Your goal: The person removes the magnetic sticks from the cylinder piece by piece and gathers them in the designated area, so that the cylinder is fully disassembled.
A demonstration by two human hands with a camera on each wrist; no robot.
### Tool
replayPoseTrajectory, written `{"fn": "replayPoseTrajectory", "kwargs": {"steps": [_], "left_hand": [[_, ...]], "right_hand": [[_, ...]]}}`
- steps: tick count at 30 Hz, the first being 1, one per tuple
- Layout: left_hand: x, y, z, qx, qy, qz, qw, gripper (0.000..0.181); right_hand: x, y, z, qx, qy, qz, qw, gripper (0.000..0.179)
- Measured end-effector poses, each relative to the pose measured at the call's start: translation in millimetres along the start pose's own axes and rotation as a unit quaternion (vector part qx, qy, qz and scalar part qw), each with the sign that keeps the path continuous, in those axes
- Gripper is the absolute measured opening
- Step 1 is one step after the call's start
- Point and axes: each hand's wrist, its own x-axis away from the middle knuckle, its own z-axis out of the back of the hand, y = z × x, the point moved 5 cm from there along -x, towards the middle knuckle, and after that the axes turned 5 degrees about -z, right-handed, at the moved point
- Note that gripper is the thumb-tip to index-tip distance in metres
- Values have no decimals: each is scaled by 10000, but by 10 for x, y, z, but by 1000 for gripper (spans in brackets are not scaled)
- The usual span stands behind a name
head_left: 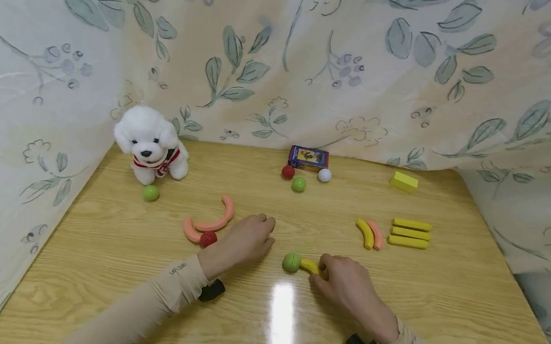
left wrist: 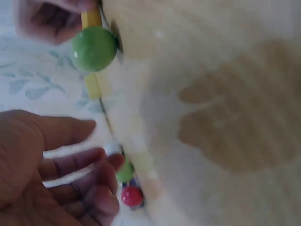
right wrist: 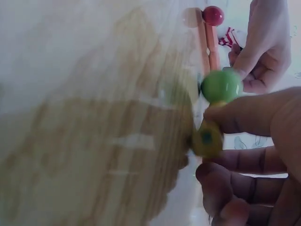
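My right hand (head_left: 350, 284) pinches a short curved yellow stick (head_left: 309, 266) low over the table. Its far end meets a green ball (head_left: 292, 262); in the right wrist view the near end of the stick shows a small dark square between thumb and fingers. To the left, my left hand (head_left: 247, 238) hovers over the table with loosely curled fingers and nothing in them. Beside its wrist lie a red ball (head_left: 208, 239) and two curved pink sticks, a long one (head_left: 217, 223) and a shorter one (head_left: 191, 231).
A white toy dog (head_left: 150, 142) sits back left, a green ball (head_left: 150, 193) before it. At the back, a blue box (head_left: 309, 157) stands behind several balls. On the right are a yellow block (head_left: 404, 181), straight yellow sticks (head_left: 410, 233) and two short curved sticks (head_left: 369, 235).
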Motion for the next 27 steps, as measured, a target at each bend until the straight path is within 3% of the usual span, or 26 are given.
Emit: {"fn": "replayPoseTrajectory", "kwargs": {"steps": [4, 8, 12, 22, 27], "left_hand": [[30, 136, -119, 421, -132, -363, 9984, 22], [72, 254, -203, 648, -283, -405, 9967, 30], [93, 317, -225, 603, -330, -412, 9968, 31], [65, 285, -175, 646, -518, -197, 9964, 27], [24, 181, -15, 450, -209, -32, 9988, 23]], "right_hand": [[-36, -41, -12, 209, 414, 371, 9982, 18], [-73, -66, -24, 352, 678, 554, 9955, 18], [-90, -80, -24, 387, 810, 623, 9940, 20], [-110, -108, -14, 276, 803, 764, 9935, 16], [-115, -106, 3, 280, 768, 719, 9941, 12]]}}
